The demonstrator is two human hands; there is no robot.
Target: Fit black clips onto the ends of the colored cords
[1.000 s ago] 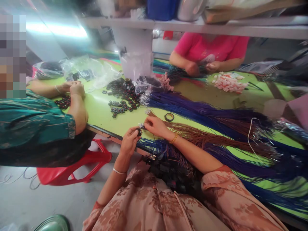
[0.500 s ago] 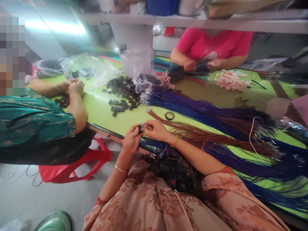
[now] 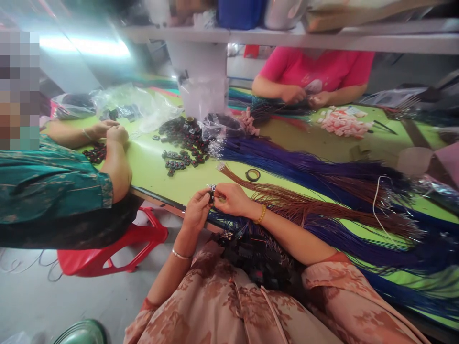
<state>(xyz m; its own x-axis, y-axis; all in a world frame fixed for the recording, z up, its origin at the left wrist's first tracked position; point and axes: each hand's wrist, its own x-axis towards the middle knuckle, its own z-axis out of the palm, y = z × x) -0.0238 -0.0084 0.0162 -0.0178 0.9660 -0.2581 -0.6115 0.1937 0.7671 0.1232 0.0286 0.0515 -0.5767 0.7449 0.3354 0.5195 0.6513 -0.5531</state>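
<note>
My left hand (image 3: 196,208) pinches a small black plastic connector (image 3: 211,196) at the table's near edge. Close against it, the fingers of my right hand (image 3: 233,198) are pressed together at the connector. Whatever lies between those right fingers is too small and covered to make out. Tiny silver wire ends (image 3: 212,187) show just above the fingertips. Beneath my right forearm run blue wires (image 3: 322,234) and a bundle of brown wires (image 3: 297,208). A heap of black connectors with wires (image 3: 258,263) rests in my lap.
Loose black connectors (image 3: 182,136) lie beyond my hands, with a roll of black tape (image 3: 253,175) to their right. A co-worker's hands (image 3: 111,131) work at the left; another person in pink (image 3: 315,71) sits across. A red stool (image 3: 114,253) stands at left below the table.
Both my hands sit slightly lower in the picture, still together at the black connector. The hands of the person across have come closer together.
</note>
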